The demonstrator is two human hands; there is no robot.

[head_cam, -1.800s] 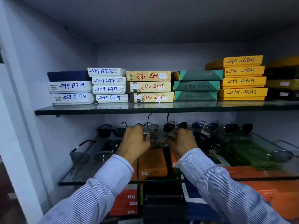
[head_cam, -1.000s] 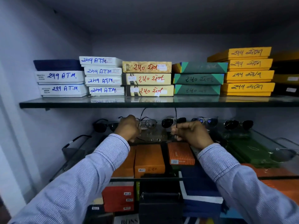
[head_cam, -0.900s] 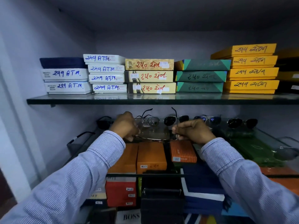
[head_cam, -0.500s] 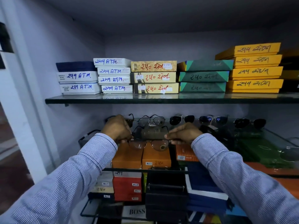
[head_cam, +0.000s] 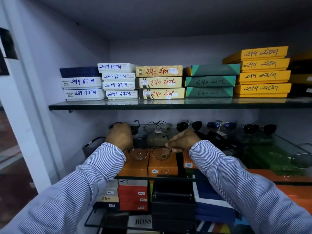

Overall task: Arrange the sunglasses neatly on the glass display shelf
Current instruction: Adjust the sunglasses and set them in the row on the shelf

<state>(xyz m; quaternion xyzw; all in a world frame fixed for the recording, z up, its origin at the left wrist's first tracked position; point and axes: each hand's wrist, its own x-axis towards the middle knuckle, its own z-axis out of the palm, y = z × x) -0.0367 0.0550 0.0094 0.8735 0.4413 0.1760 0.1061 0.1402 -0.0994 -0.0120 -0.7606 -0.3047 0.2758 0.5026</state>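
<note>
I see the right hand (head_cam: 183,141) with fingers (head_cam: 170,146) pinched on the right end of the amber-lens sunglasses (head_cam: 149,153). The left hand (head_cam: 119,136) is closed at the frame's left end; the contact itself is hidden by the wrist. The pair sits level between both hands, above the front part of the glass display shelf (head_cam: 287,144). Behind it, a row of sunglasses (head_cam: 189,126) stands along the shelf's back edge. Orange boxes (head_cam: 148,165) lie beneath the glass. Stacked labelled boxes (head_cam: 158,81) occupy the upper shelf (head_cam: 168,105).
</note>
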